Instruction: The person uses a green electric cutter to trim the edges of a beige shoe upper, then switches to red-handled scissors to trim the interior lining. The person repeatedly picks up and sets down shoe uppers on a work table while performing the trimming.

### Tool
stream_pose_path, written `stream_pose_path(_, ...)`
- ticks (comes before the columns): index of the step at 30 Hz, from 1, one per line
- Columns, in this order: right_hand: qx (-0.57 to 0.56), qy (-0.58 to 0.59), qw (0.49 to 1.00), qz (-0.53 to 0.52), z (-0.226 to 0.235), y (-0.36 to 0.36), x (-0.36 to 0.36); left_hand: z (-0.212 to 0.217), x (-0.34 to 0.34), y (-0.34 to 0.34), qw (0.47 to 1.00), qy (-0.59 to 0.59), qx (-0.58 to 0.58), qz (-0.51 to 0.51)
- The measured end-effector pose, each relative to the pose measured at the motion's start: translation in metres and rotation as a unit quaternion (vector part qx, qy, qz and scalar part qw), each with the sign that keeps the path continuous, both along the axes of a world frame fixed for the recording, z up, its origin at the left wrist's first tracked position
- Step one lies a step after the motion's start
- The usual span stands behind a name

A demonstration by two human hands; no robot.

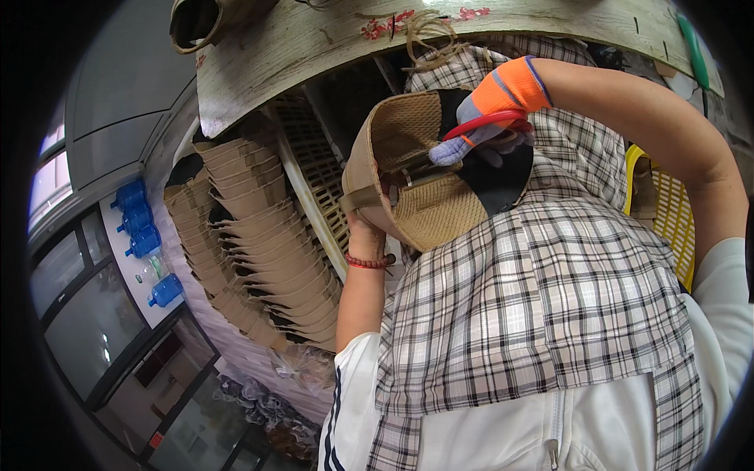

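A tan woven cap (pixel 432 213) with a black brim (pixel 503 177) is held in front of my lap, its hollow inside facing me. My left hand (pixel 366 225) grips the cap's left side; most of it is hidden behind the fabric, and a beaded bracelet circles the wrist. My right hand (pixel 479 133) wears a grey and orange glove and is closed around red-handled scissors (pixel 488 119). The scissors' blades reach into the cap's opening, near the inner band. Whether the blades touch anything cannot be made out.
Nested tan caps (pixel 267 243) stand in long stacks at my left, beside a cream plastic crate (pixel 314 153). The worn tabletop (pixel 290 55) ahead bears twine (pixel 432 39) and a green-handled tool (pixel 693 51). A yellow basket (pixel 675 220) is at my right; blue water jugs (pixel 141 239) lie far left.
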State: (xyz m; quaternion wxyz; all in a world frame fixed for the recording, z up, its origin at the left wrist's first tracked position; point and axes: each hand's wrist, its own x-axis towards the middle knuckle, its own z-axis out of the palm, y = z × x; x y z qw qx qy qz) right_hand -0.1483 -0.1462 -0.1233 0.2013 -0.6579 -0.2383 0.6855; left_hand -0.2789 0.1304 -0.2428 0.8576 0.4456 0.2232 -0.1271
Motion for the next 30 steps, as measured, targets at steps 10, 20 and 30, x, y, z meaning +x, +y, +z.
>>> stream_pose_path(10,-0.019,-0.126,0.991,-0.048,-0.012,0.001,-0.013,0.004,0.002,0.002,0.981,-0.147,-0.104,-0.072)
stream_pose_path(20,0.14,-0.575,0.798,-0.118,-0.03,-0.088,-0.065,-0.002,0.022,-0.017,0.991,-0.104,0.017,-0.085)
stream_pose_path(30,0.146,-0.668,0.723,-0.099,-0.055,-0.076,-0.055,0.013,0.034,-0.03,0.994,-0.049,-0.03,-0.088)
